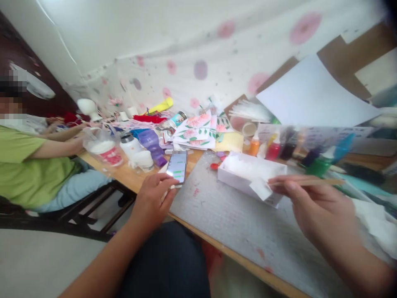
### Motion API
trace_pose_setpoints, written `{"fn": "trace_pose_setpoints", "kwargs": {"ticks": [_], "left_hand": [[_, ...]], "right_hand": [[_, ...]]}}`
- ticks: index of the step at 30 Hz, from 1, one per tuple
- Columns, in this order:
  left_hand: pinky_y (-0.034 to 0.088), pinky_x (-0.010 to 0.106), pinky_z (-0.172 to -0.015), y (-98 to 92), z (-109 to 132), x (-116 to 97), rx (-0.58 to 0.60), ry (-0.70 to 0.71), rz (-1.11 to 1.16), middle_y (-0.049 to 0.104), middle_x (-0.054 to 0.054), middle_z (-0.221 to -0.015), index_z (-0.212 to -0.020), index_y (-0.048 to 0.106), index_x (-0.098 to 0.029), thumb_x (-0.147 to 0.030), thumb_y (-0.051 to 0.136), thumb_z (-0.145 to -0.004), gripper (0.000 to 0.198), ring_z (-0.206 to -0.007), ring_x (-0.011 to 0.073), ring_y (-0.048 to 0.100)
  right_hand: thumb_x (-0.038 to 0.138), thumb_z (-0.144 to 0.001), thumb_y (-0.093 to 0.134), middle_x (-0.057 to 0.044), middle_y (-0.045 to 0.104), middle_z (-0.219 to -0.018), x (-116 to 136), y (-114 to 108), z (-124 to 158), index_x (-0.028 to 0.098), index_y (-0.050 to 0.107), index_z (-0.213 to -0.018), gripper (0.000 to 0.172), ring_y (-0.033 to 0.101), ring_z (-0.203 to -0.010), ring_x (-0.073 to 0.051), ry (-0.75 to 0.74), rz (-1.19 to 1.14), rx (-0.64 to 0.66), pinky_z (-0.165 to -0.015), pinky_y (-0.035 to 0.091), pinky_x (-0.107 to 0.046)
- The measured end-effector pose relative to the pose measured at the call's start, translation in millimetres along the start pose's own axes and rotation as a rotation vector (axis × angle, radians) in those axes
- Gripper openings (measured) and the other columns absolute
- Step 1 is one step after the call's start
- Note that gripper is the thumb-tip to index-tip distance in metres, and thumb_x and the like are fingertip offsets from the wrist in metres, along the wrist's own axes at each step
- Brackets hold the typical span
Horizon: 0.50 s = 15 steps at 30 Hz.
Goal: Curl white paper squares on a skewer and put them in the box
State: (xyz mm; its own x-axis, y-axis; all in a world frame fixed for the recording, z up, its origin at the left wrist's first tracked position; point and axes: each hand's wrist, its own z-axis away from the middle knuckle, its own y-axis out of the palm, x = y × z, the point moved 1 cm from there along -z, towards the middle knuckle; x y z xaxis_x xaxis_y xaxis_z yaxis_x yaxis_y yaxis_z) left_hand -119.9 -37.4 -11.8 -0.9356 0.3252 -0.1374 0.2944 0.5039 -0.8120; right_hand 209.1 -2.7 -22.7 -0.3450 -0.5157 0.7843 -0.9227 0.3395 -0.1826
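My left hand [156, 194] is at the near edge of a lit phone [176, 166], its fingers curled and a fingertip on or just over the screen. Something small and white shows among those fingers, too blurred to name. Pinched in my right hand [313, 203] is a thin wooden stick [325, 181]. A small white square piece [261, 189] shows at its fingertips, in front of a white open box [248, 187]. White material [242, 165] fills the box, which stands on a grey mat [214, 203].
Paint bottles [274, 148] line the back right, near a large white sheet [313, 93]. Painted flower papers [197, 132], a purple bottle [151, 145] and a plastic-wrapped tub [108, 151] crowd the left. A person in a green shirt [18, 165] sits there. White tissue [378, 227] lies far right.
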Motion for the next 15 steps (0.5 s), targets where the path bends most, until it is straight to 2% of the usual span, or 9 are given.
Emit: {"fn": "trace_pose_setpoints", "kwargs": {"ticks": [2, 3, 7, 11, 15], "left_hand": [[0.045, 0.049, -0.093, 6.2, 10, 19, 0.102, -0.047, -0.142, 0.063, 0.014, -0.109, -0.103, 0.073, -0.016, -0.026, 0.049, -0.091, 0.029, -0.103, 0.03, 0.057], [0.045, 0.05, -0.094, 10.0, 13, 24, 0.117, -0.058, -0.161, 0.062, 0.014, -0.112, -0.104, 0.073, -0.018, -0.026, 0.05, -0.09, 0.029, -0.105, 0.0307, 0.056], [0.043, 0.052, -0.097, 21.7, 14, 28, 0.125, -0.121, -0.19, 0.062, 0.013, -0.115, -0.11, 0.072, -0.02, -0.028, 0.052, -0.088, 0.03, -0.107, 0.0317, 0.055], [0.045, 0.053, -0.094, 25.2, 1, 41, 0.118, -0.186, -0.203, 0.064, 0.014, -0.112, -0.108, 0.073, -0.018, -0.027, 0.053, -0.087, 0.031, -0.104, 0.0335, 0.057], [0.046, 0.05, -0.094, 27.5, -22, 65, 0.103, -0.233, -0.171, 0.064, 0.016, -0.113, -0.123, 0.066, -0.013, -0.025, 0.046, -0.09, 0.04, -0.105, 0.0326, 0.058]], "right_hand": [[0.03, -0.084, 0.064, -0.003, 0.078, -0.075, 5, 0, 0, 0.023, 0.074, -0.072, 0.017, 0.074, -0.071, -0.017, -0.032, 0.063, 0.007, -0.064, 0.063, -0.024], [0.03, -0.083, 0.064, -0.003, 0.078, -0.075, 8, 1, 0, 0.024, 0.074, -0.071, 0.017, 0.075, -0.07, -0.017, -0.042, 0.071, 0.008, -0.062, 0.063, -0.023], [0.031, -0.079, 0.063, 0.0, 0.078, -0.073, 15, 0, -2, 0.026, 0.074, -0.071, 0.015, 0.074, -0.066, -0.017, -0.052, 0.076, 0.003, -0.06, 0.063, -0.023], [0.032, -0.074, 0.063, -0.001, 0.077, -0.069, 10, -1, -5, 0.027, 0.075, -0.065, 0.016, 0.075, -0.066, -0.02, -0.018, 0.116, -0.005, -0.061, 0.064, -0.025], [0.038, -0.076, 0.063, 0.001, 0.078, -0.072, -6, -3, 1, 0.03, 0.076, -0.071, 0.016, 0.074, -0.066, -0.021, 0.004, 0.133, -0.007, -0.063, 0.065, -0.029]]}}
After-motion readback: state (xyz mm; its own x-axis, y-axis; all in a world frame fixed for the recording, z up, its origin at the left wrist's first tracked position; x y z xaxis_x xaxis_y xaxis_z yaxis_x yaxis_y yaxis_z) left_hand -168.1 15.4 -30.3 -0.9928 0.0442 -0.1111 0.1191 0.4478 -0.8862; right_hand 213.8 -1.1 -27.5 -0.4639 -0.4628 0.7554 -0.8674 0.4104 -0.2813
